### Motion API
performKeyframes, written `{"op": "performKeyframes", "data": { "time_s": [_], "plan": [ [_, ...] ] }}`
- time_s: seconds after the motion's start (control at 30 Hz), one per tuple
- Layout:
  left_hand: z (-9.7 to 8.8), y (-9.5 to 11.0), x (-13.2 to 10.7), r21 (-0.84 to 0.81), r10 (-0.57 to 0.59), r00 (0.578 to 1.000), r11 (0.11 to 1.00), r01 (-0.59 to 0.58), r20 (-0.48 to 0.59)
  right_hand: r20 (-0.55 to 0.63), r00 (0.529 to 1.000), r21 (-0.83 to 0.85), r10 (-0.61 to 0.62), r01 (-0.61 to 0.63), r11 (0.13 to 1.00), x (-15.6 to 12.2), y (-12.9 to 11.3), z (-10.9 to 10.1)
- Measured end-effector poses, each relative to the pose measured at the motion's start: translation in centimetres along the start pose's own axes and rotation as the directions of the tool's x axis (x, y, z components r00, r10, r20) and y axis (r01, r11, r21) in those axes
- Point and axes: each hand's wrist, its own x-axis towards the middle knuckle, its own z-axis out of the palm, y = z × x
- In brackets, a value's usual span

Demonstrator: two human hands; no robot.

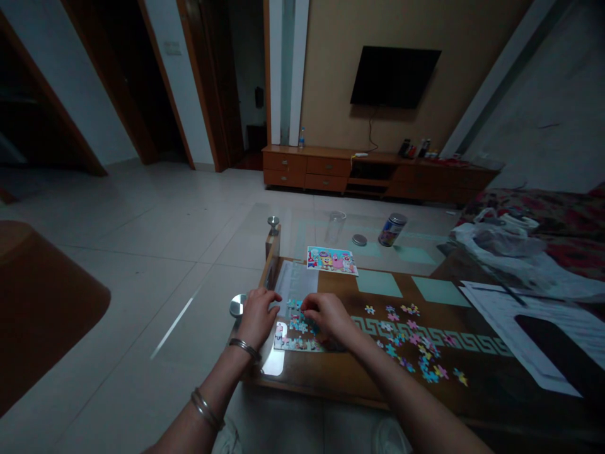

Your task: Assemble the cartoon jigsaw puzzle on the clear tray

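A partly joined jigsaw puzzle [293, 335] lies at the near left corner of a glass-topped coffee table [378, 372]. My left hand [258, 315] rests on the puzzle's left edge, fingers curled, a bangle on the wrist. My right hand [326, 315] presses down on the puzzle's right side, fingers bent over small pieces; whether it grips one I cannot tell. Several loose coloured pieces [416, 350] are scattered to the right of my hands. A cartoon reference picture [331, 260] lies farther back on the table.
A tin can [392, 229], its lid [359, 239] and a clear cup [335, 226] stand at the table's far end. Papers [524, 315] and a plastic bag [501, 243] crowd the right side. A brown seat [38, 302] is at left. A TV cabinet [373, 173] lines the far wall.
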Motion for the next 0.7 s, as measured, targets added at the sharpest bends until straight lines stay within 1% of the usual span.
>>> {"op": "performKeyframes", "data": {
  "time_s": [0.1,0.2,0.37,0.57,0.63,0.7],
  "plan": [
    [0.6,0.6,0.2,0.044,0.071,0.997,0.996,-0.072,0.03,0.021,1.0,-0.05,0.004,-0.002,0.999,0.0,-0.1,0.0],
    [1.0,1.1,0.6,0.084,0.108,0.992,0.99,-0.113,0.067,0.004,1.0,-0.041,-0.012,0.012,0.999,0.0,0.0,-0.1],
    [0.9,1.5,1.1,0.127,0.103,0.992,0.986,-0.112,0.071,-0.059,0.998,-0.023,0.008,-0.009,1.0,0.1,0.3,-0.4],
    [0.9,1.3,1.1,0.173,0.04,0.998,0.984,-0.046,0.038,-0.079,0.997,-0.046,0.015,-0.018,0.999,0.0,0.4,-0.8],
    [0.8,1.2,1.1,0.153,0.061,0.997,0.986,-0.067,0.042,-0.08,0.997,-0.052,0.021,-0.025,0.998,0.0,0.4,-0.9],
    [0.8,1.2,1.1,0.127,0.109,0.992,0.985,-0.116,0.06,-0.076,0.997,-0.057,0.023,-0.028,0.998,-0.1,0.4,-1.0]
  ]
}}
